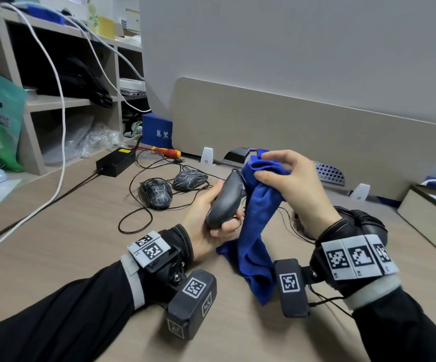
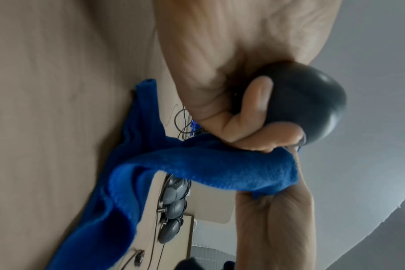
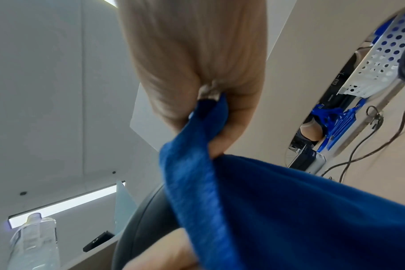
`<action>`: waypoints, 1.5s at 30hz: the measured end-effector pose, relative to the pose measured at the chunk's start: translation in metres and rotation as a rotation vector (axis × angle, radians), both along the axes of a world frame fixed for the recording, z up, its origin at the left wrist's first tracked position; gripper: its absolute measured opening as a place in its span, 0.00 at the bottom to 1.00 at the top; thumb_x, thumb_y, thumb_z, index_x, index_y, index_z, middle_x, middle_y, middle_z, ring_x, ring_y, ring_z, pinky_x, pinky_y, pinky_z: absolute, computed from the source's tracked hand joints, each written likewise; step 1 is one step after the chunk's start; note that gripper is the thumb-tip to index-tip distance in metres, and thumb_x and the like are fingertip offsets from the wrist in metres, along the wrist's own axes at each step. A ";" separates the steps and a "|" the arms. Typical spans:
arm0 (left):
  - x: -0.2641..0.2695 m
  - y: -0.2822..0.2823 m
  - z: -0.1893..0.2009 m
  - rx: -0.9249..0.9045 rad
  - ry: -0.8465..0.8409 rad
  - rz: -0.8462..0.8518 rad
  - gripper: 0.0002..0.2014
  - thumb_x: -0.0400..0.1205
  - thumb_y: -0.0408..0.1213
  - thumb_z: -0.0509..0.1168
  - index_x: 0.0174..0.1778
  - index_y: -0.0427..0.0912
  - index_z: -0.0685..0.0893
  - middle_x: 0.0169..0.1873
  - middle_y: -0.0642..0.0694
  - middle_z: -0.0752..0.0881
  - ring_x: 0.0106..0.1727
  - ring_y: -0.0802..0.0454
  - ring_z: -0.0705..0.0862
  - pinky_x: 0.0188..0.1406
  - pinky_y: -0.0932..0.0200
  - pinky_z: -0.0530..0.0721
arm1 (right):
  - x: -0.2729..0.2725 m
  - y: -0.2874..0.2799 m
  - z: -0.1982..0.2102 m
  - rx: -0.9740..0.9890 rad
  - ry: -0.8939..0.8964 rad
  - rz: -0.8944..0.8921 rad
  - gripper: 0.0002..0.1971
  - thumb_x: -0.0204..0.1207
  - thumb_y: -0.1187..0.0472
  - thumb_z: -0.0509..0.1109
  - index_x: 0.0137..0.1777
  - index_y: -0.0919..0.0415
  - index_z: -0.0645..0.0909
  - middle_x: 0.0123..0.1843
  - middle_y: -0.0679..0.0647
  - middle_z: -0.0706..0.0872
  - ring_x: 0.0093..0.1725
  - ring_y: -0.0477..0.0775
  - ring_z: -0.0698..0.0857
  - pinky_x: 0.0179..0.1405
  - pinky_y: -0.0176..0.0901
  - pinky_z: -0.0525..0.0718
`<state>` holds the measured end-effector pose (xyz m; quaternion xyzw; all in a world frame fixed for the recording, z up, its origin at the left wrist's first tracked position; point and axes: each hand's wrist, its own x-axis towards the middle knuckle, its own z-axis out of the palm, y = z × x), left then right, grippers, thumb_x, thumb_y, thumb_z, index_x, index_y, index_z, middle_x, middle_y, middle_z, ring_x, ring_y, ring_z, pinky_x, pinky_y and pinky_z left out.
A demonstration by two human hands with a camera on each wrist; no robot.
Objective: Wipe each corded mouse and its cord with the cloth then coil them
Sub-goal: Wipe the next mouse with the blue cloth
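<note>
Left hand [image 1: 206,223] wrapped round a dark mouse [image 1: 224,199], lifted above the desk [image 1: 81,231] at frame centre. Mouse tilted, long way running from lower left up to upper right, its cord end highest. Right hand [image 1: 292,189] pinching a bunched blue cloth [image 1: 258,226] just beside the mouse's top, cloth hanging down onto the desk. Two more mice [image 1: 157,193] lying left of centre with loose cords. White characters on a blue box [image 1: 158,131], too small to read.
</note>
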<state>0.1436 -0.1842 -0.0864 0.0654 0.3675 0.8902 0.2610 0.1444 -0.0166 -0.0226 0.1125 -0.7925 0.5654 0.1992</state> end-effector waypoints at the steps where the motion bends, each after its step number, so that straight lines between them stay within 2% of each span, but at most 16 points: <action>1: -0.001 0.000 -0.001 0.000 0.003 0.009 0.27 0.87 0.58 0.54 0.40 0.38 0.83 0.30 0.42 0.75 0.13 0.55 0.70 0.05 0.70 0.63 | 0.001 0.001 0.002 -0.025 -0.001 -0.003 0.12 0.74 0.70 0.76 0.56 0.60 0.88 0.53 0.53 0.92 0.52 0.47 0.90 0.48 0.39 0.87; 4: -0.004 -0.001 -0.003 -0.023 0.012 0.042 0.25 0.86 0.60 0.55 0.40 0.40 0.80 0.27 0.44 0.75 0.13 0.56 0.69 0.06 0.71 0.62 | 0.008 -0.006 0.004 0.036 -0.036 0.146 0.08 0.77 0.72 0.73 0.50 0.61 0.90 0.46 0.59 0.92 0.45 0.47 0.89 0.42 0.39 0.86; 7: -0.005 0.000 -0.003 -0.106 -0.001 0.087 0.25 0.86 0.60 0.55 0.40 0.40 0.80 0.25 0.44 0.77 0.12 0.55 0.71 0.06 0.72 0.60 | 0.011 -0.014 0.001 0.257 -0.040 0.248 0.07 0.77 0.72 0.74 0.48 0.62 0.90 0.47 0.59 0.92 0.46 0.46 0.88 0.48 0.42 0.86; 9: -0.003 0.001 -0.003 -0.135 0.009 0.083 0.26 0.87 0.59 0.54 0.39 0.38 0.78 0.26 0.42 0.77 0.11 0.55 0.70 0.05 0.72 0.59 | 0.010 -0.009 0.004 0.295 -0.062 0.264 0.06 0.76 0.72 0.74 0.48 0.63 0.90 0.46 0.57 0.93 0.45 0.45 0.88 0.50 0.42 0.85; 13: 0.000 0.001 0.000 -0.056 -0.018 0.015 0.24 0.86 0.54 0.57 0.36 0.38 0.83 0.26 0.41 0.74 0.10 0.55 0.69 0.02 0.70 0.59 | 0.011 -0.009 0.007 0.233 0.030 0.177 0.06 0.76 0.70 0.75 0.46 0.60 0.91 0.44 0.55 0.93 0.45 0.43 0.88 0.49 0.35 0.85; 16: -0.003 -0.001 -0.001 -0.018 -0.030 0.005 0.22 0.86 0.54 0.57 0.39 0.38 0.82 0.28 0.41 0.74 0.10 0.55 0.69 0.02 0.70 0.59 | 0.014 -0.018 0.006 0.267 0.091 0.122 0.06 0.75 0.70 0.75 0.45 0.59 0.91 0.43 0.52 0.92 0.45 0.42 0.88 0.49 0.34 0.84; 21: -0.007 -0.004 -0.003 -0.003 -0.024 0.010 0.22 0.88 0.53 0.53 0.42 0.39 0.82 0.25 0.41 0.78 0.11 0.56 0.69 0.02 0.71 0.58 | 0.021 -0.020 0.010 0.354 -0.035 0.277 0.05 0.74 0.71 0.76 0.46 0.62 0.91 0.42 0.56 0.93 0.43 0.45 0.89 0.46 0.38 0.86; 24: -0.003 -0.005 -0.002 0.012 -0.015 -0.085 0.21 0.84 0.50 0.56 0.36 0.37 0.82 0.26 0.41 0.77 0.11 0.57 0.68 0.03 0.70 0.59 | 0.016 -0.016 0.010 0.281 0.084 0.134 0.06 0.75 0.70 0.75 0.46 0.60 0.92 0.42 0.53 0.93 0.46 0.49 0.90 0.49 0.40 0.87; 28: -0.002 -0.007 -0.002 0.072 -0.041 -0.123 0.17 0.83 0.46 0.57 0.38 0.36 0.80 0.27 0.42 0.77 0.11 0.57 0.69 0.04 0.72 0.58 | 0.013 -0.018 0.006 0.269 0.115 0.076 0.08 0.76 0.69 0.75 0.49 0.59 0.93 0.44 0.50 0.93 0.48 0.46 0.89 0.52 0.39 0.86; 31: -0.004 -0.010 -0.003 0.159 -0.043 -0.191 0.08 0.75 0.37 0.72 0.37 0.34 0.85 0.27 0.41 0.78 0.12 0.56 0.71 0.06 0.72 0.59 | 0.015 -0.021 0.004 0.298 0.098 0.179 0.12 0.76 0.71 0.75 0.55 0.58 0.92 0.42 0.49 0.89 0.43 0.41 0.86 0.48 0.33 0.81; 34: -0.006 -0.015 -0.006 0.290 -0.039 -0.287 0.14 0.65 0.30 0.83 0.40 0.32 0.86 0.29 0.39 0.80 0.14 0.53 0.74 0.05 0.69 0.65 | 0.018 -0.017 0.006 0.361 0.053 0.376 0.16 0.75 0.73 0.76 0.59 0.57 0.91 0.41 0.51 0.84 0.43 0.38 0.82 0.50 0.29 0.77; 37: -0.005 -0.013 -0.008 0.267 -0.010 -0.363 0.14 0.68 0.33 0.82 0.41 0.32 0.85 0.31 0.38 0.82 0.15 0.52 0.76 0.06 0.68 0.68 | 0.018 -0.014 0.007 0.321 0.070 0.370 0.15 0.76 0.74 0.74 0.58 0.60 0.91 0.42 0.52 0.85 0.43 0.38 0.83 0.49 0.29 0.77; 40: -0.003 -0.007 -0.009 0.094 0.055 -0.369 0.16 0.67 0.43 0.82 0.42 0.39 0.84 0.36 0.45 0.80 0.19 0.53 0.74 0.08 0.68 0.65 | 0.012 -0.014 0.005 0.346 0.106 0.280 0.15 0.77 0.72 0.74 0.60 0.57 0.91 0.44 0.56 0.86 0.44 0.42 0.83 0.49 0.30 0.77; 42: -0.002 -0.003 -0.008 -0.009 0.039 -0.312 0.17 0.74 0.56 0.73 0.47 0.46 0.82 0.38 0.48 0.75 0.23 0.51 0.72 0.12 0.70 0.62 | 0.010 -0.015 0.001 0.367 0.081 0.263 0.15 0.78 0.71 0.74 0.60 0.54 0.91 0.46 0.55 0.87 0.47 0.44 0.84 0.50 0.28 0.77; 44: 0.001 -0.001 -0.004 -0.062 0.043 -0.224 0.25 0.77 0.71 0.61 0.50 0.52 0.85 0.38 0.48 0.77 0.27 0.51 0.69 0.17 0.69 0.58 | 0.011 -0.017 -0.001 0.382 0.057 0.248 0.14 0.78 0.69 0.74 0.58 0.51 0.91 0.49 0.49 0.88 0.52 0.43 0.86 0.54 0.30 0.79; 45: 0.002 -0.001 -0.003 -0.081 0.046 -0.183 0.27 0.76 0.73 0.60 0.49 0.53 0.86 0.37 0.48 0.79 0.28 0.50 0.68 0.19 0.68 0.56 | 0.012 -0.019 -0.002 0.371 0.023 0.252 0.12 0.78 0.66 0.74 0.57 0.51 0.91 0.51 0.47 0.89 0.55 0.42 0.87 0.57 0.32 0.80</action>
